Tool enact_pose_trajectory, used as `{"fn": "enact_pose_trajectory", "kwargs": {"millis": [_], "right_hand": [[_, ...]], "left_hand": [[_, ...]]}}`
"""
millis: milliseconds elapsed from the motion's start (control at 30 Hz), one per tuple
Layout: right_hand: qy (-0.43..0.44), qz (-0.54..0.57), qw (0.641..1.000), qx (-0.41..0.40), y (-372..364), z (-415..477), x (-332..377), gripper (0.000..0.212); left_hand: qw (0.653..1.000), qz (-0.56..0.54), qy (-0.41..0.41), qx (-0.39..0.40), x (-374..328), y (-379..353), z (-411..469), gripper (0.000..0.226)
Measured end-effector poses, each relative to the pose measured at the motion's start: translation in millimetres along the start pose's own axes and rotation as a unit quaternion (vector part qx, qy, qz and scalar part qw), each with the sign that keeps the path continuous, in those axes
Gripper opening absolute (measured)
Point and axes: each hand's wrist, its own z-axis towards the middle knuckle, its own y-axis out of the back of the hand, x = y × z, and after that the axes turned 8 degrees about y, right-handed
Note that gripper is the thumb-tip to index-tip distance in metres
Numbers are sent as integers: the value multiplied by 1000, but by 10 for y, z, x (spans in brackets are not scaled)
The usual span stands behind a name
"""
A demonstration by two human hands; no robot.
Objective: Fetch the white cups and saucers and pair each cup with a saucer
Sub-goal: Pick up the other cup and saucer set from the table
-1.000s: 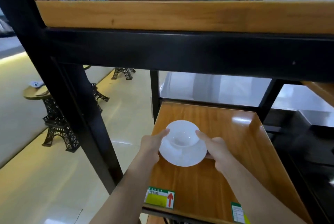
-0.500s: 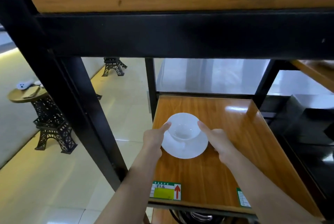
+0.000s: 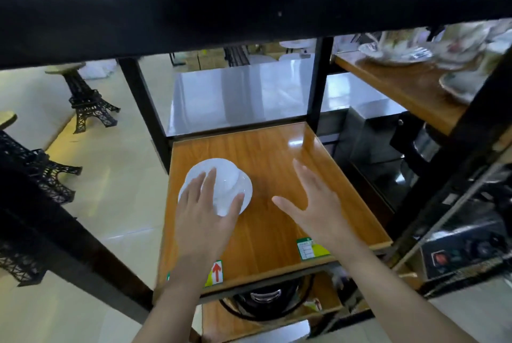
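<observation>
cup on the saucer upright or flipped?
Upright: the white cup sits mouth-up on the saucer, its hollow showing beside the left hand.

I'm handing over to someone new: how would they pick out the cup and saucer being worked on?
Find the black-framed rack and its orange wooden shelf at waist level. On that shelf's left half sits a white cup on a white saucer, under the left hand. It is the only crockery there; the patterned dishes sit on the right-hand shelf.
</observation>
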Motion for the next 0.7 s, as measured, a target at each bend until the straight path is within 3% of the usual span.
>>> {"fn": "enact_pose_trajectory", "kwargs": {"millis": [133,367,500,700], "right_hand": [[39,-40,998,-11,225,-411,-149,82],[79,-56,994,-53,758,-1379,-502,81],[48,-66,994,-76,1177,-2038,-882,81],[-31,-111,978,-174,1898,-3182,-1539,87]], "left_hand": [[999,-16,-31,35,-250,-77,-343,66],[993,-19,-66,93,-794,-280,-1219,71],[987,-22,-99,125,-1198,-479,-1887,74],[962,-29,-198,188,-1925,-910,-2873,68]]}}
